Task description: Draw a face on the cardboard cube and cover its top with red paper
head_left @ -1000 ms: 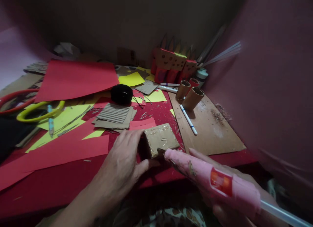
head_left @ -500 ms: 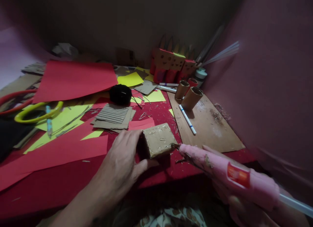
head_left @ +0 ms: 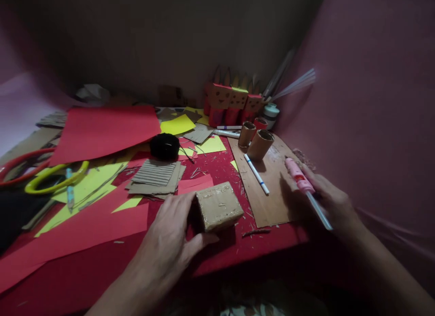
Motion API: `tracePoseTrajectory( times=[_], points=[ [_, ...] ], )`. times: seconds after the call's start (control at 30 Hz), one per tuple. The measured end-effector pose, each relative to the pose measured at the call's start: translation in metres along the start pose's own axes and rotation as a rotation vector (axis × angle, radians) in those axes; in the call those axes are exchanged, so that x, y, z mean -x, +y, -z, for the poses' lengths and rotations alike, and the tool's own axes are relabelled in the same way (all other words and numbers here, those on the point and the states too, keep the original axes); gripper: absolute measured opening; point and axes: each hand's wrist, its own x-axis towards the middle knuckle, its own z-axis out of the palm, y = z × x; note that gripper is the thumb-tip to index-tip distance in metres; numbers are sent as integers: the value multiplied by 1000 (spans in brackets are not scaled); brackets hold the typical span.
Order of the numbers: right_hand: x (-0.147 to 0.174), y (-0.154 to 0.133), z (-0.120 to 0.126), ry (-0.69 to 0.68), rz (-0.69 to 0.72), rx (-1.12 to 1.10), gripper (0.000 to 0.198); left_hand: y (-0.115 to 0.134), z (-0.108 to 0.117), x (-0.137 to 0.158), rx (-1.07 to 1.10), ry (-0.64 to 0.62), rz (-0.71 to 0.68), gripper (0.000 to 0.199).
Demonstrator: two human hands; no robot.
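My left hand (head_left: 176,227) grips a small cardboard box (head_left: 219,202) by its left side, thumb along the near edge and fingers behind. Glossy strands of glue run along the edges of the box's top face. Over at the right, my right hand (head_left: 328,198) is closed round a pink hot glue gun (head_left: 299,174). A clear glue stick (head_left: 318,210) pokes out of its back end toward me. The gun is above the brown board (head_left: 272,207), its nozzle pointing away from me; whether it touches the board I cannot tell.
Cardboard tubes (head_left: 261,144) and a white marker (head_left: 256,174) are on the board. Left of the box lie corrugated cardboard squares (head_left: 156,173), black yarn (head_left: 165,146), red paper (head_left: 108,128) and scissors with a yellow handle (head_left: 57,182). Cardboard figures with drawn faces (head_left: 220,98) stand at the back.
My right hand has carried the glue gun away from the box, to the right and farther back over the board. My left hand still holds the box. The view has tilted up slightly.
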Motion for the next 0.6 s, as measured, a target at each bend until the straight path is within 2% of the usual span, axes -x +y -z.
tracePoseTrajectory(
  times=[0.07,0.13,0.2,0.27,0.37,0.43,0.53,0.57,0.6],
  points=[
    [-9,14,-10,22,-34,71,59,0,-1,0,3,-5,8,41],
    [-16,25,-19,15,-48,120,60,-1,3,1,0,-33,21,52],
    [-23,35,-27,-22,-40,181,60,-5,13,4,-13,-90,26,70],
    [-31,43,-32,-70,-31,247,58,-9,29,7,-27,-137,20,75],
    [-42,51,-34,-119,-32,271,59,-12,53,0,-82,-119,21,51],
    [-46,53,-30,-140,-23,241,61,-11,64,-14,-154,-78,19,38],
    [-46,48,-19,-182,-11,218,58,-14,65,-45,-251,-110,-51,33],
    [-45,42,-14,-174,-11,230,56,-16,63,-56,-280,-143,-74,33],
    [-45,35,-9,-111,-12,244,54,-19,59,-65,-320,-203,-65,33]
  ],
)
